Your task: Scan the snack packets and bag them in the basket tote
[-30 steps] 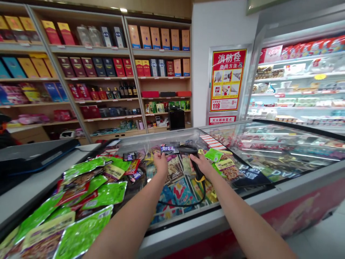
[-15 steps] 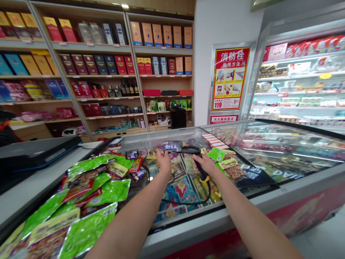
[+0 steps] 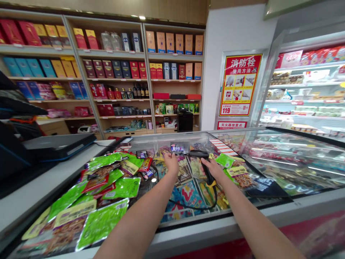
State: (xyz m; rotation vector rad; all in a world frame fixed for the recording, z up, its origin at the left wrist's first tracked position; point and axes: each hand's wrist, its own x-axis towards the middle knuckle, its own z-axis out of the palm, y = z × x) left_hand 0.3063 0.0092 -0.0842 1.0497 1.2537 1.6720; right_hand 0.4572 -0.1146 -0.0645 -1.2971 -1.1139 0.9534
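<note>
Your left hand [image 3: 171, 163] pinching a small dark packet [image 3: 176, 148] at its fingertips, your right hand [image 3: 213, 169] wrapped around a black scanner [image 3: 199, 154], green packets [image 3: 122, 187] piled left of both hands, freezer glass [image 3: 269, 154] below them.

The head-worn camera — the sole view — faces forward and down across the chest freezer [image 3: 194, 227], with left hand [image 3: 171, 163] and right hand [image 3: 214, 169] near, wall shelving [image 3: 176, 87] and fire-hydrant poster [image 3: 240, 84] farther off.
</note>
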